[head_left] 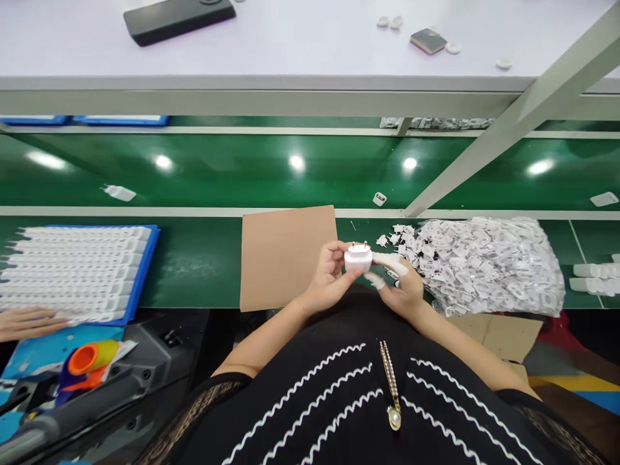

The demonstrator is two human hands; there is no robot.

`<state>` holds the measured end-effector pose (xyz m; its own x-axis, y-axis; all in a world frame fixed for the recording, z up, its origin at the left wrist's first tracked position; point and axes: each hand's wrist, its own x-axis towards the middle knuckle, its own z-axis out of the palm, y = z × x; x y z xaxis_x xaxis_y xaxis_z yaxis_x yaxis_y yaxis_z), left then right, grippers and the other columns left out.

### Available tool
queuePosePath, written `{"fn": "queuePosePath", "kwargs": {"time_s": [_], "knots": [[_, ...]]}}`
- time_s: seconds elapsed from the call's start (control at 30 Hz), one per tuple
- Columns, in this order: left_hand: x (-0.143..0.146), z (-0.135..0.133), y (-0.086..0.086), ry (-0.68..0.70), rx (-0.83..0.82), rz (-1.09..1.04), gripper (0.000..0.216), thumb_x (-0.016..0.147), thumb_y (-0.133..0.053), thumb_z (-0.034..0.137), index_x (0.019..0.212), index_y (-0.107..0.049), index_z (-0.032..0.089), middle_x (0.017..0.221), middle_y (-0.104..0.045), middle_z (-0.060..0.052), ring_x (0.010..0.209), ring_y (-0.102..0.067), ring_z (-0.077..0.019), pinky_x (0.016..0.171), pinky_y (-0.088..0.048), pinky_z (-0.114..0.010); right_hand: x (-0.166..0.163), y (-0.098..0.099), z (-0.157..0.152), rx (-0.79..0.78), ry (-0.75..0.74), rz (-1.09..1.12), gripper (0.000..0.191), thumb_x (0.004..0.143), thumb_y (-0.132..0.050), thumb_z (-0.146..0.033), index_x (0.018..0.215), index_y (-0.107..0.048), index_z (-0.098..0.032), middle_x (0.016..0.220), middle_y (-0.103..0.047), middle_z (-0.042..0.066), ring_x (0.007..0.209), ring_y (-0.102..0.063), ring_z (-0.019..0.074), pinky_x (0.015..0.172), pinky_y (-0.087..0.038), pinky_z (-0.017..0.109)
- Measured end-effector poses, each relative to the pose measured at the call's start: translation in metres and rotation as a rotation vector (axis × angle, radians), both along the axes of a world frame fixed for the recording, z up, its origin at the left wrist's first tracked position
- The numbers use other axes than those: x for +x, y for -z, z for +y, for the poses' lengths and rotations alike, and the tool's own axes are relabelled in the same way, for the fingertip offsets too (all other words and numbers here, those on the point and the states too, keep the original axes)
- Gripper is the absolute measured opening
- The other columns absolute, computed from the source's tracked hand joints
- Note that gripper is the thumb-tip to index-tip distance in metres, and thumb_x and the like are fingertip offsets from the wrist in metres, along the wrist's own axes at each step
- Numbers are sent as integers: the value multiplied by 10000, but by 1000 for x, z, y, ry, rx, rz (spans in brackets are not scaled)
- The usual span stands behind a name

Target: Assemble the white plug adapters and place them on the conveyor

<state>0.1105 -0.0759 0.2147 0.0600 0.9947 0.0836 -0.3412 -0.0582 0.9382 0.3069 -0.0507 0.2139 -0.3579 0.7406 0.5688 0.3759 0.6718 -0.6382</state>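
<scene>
While left grip (330, 276) holds charger (358, 259), 2 pins (365, 245) protrude.

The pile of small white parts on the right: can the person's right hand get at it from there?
Probably yes: the right hand is close beside the pile, nothing visible stands between them, and the left hand has hold of the white plug.

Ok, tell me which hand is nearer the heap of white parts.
Right. The right hand is close by the left edge of the heap; the left hand is farther left, holding the white plug.
</scene>
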Motion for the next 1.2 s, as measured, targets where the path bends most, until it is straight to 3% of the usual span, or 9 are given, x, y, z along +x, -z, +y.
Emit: {"fn": "queuePosePath", "kwargs": {"time_s": [0.1, 0.17, 0.27, 0.53, 0.7, 0.83, 0.93, 1.1, 1.2], "knots": [[-18, 30, 66, -39, -234, 145, 499, 778, -844, 324, 1146, -519, 228, 1206, -716, -103, 1051, -705, -217, 927, -563, -360, 24, 56, 14, -370, -2, -216, 269, 951, -642, -227, 1213, -695, -209, 1011, -752, 72, 920, -735, 233, 848, -618, 395], [-36, 54, 105, -112, -339, 258, 516, 723, -834, 259, 1145, -542, 204, 1186, -726, -124, 1008, -719, -232, 904, -581, -379, 44, 90, 23, -610, 149, -373, 245, 912, -623, -200, 1138, -715, -187, 1017, -744, 74, 878, -729, 217, 829, -608, 365], [-69, 96, 144, -240, -380, 374, 482, 705, -761, 171, 1138, -550, 186, 1239, -697, -146, 1064, -712, -250, 925, -590, -397, 67, 118, 38, -711, 346, -551, 303, 880, -564, -145, 1134, -728, -160, 1028, -710, 110, 923, -689, 244, 857, -572, 370], [-148, 220, 179, -511, -370, 599, 573, 769, -639, 87, 1305, -478, 206, 1286, -618, -103, 1191, -639, -202, 1132, -465, -378, 46, 141, 95, -671, 397, -706, 434, 915, -572, -156, 1342, -649, -129, 1230, -631, 175, 1188, -514, 340, 1052, -417, 439], [-172, 250, 196, -544, -364, 837, 579, 769, -622, 86, 1325, -490, 175, 1286, -596, -125, 1237, -614, -216, 1127, -462, -359, 30, 156, 108, -711, 390, -708, 490, 872, -579, -84, 1361, -600, -52, 1232, -610, 227, 1168, -527, 353, 1066, -393, 478], [-175, 240, 194, -622, -354, 854, 722, 782, -658, 112, 1442, -366, 134, 1423, -491, -188, 1403, -481, -275, 1188, -393, -451, 33, 153, 107, -759, 386, -595, 428, 895, -491, -89, 1303, -620, -67, 1204, -633, 220, 1166, -572, 340, 1061, -428, 486], [-153, 229, 184, -752, -241, 1016, 896, 777, -730, 176, 1516, -231, 80, 1604, -259, -266, 1562, -180, -365, 1259, -195, -603, 32, 144, 102, -816, 382, -467, 415, 950, -463, -186, 1349, -556, -122, 1240, -655, 181, 1104, -654, 279, 995, -507, 449], [-70, 239, 187, -318, 0, 1137, 881, 777, -804, 317, 1506, -351, 120, 1626, -322, -231, 1565, -194, -364, 1296, -133, -524, 15, 96, 92, -1153, 274, 287, 642, 829, -745, -500, 1317, -477, -181, 1063, -750, 113, 840, -747, 222, 654, -546, 286], [-29, 258, 199, -201, -106, 1067, 900, 719, -869, 331, 1465, -413, 118, 1600, -378, -228, 1520, -263, -384, 1276, -180, -515, 6, 47, 81, -1200, 224, 531, 650, 708, -885, -497, 1184, -567, -192, 928, -769, 72, 766, -743, 212, 564, -495, 236]]}}
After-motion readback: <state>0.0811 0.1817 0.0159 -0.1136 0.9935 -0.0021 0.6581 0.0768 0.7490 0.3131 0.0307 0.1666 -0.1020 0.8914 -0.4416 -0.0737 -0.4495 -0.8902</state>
